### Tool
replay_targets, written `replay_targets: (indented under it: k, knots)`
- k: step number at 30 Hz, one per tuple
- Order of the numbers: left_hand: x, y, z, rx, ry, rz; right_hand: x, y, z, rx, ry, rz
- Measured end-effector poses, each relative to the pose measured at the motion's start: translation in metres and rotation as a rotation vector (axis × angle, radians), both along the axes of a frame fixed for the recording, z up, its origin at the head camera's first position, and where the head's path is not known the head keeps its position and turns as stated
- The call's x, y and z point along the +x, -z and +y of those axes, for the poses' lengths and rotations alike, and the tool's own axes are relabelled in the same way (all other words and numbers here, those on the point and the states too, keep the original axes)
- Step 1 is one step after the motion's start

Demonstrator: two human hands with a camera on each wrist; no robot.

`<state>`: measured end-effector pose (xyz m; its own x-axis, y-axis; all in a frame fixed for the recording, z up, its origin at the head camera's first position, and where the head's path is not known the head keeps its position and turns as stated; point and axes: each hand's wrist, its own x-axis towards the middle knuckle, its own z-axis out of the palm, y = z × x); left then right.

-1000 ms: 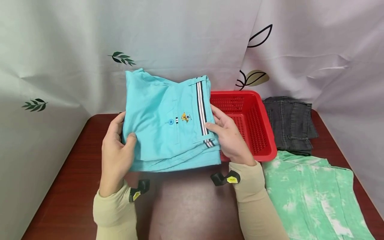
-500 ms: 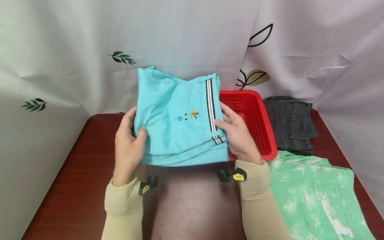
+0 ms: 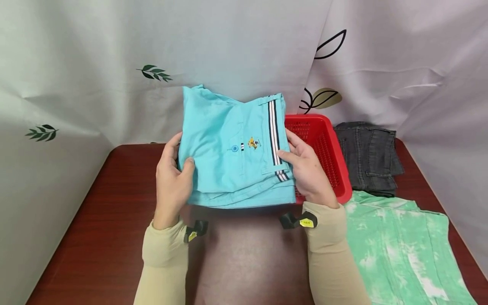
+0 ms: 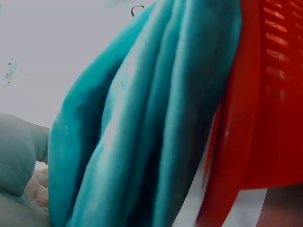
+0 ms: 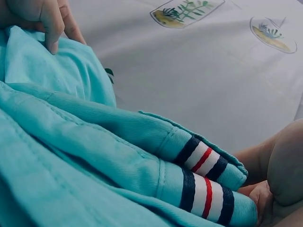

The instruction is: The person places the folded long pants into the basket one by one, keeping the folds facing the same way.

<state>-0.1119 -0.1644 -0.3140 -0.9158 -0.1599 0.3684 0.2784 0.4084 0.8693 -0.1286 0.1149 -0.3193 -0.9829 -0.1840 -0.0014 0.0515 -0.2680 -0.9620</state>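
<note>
A folded pair of turquoise pants [image 3: 217,140] is held up over the table, its striped waistband toward the right. A blue pocket button and a small embroidered emblem face up. My left hand [image 3: 173,180] grips the left folded edge, thumb on top and fingers underneath. On the waistband side, my right hand [image 3: 310,169] pinches the stack, its thumb lying across the stripes. Folded layers of the pants [image 4: 142,118] hang close by the red basket [image 4: 251,109] in the left wrist view. Two striped waistband layers show in the right wrist view, the right hand [image 5: 289,170] at their end.
The red plastic basket [image 3: 341,169] stands behind the pants, its left part hidden by them. Folded dark grey jeans [image 3: 367,159] lie right of it. Green tie-dye pants [image 3: 400,250] lie at the front right. A patterned white curtain [image 3: 228,42] surrounds the table [image 3: 103,220].
Both hands have carried the turquoise pants to the right and slightly up, so they cover more of the basket. The grips look the same; the other clothes have stayed put.
</note>
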Motion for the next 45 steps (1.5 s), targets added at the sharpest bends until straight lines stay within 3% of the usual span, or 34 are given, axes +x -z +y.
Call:
replay_targets:
  k: [17,28,38,45]
  knots:
    - [-0.008,0.015,0.014,0.02,0.015,-0.006,-0.005,0.003,0.01,0.015,0.019,-0.048]
    - [-0.013,0.022,0.019,-0.019,0.017,-0.014,-0.009,0.008,0.01,0.04,0.038,-0.077]
    - [-0.016,0.024,0.02,-0.134,0.03,-0.099,-0.011,0.011,0.012,0.027,0.061,-0.108]
    - [-0.016,0.018,0.018,-0.231,0.122,-0.229,-0.012,0.013,0.015,0.04,0.074,-0.114]
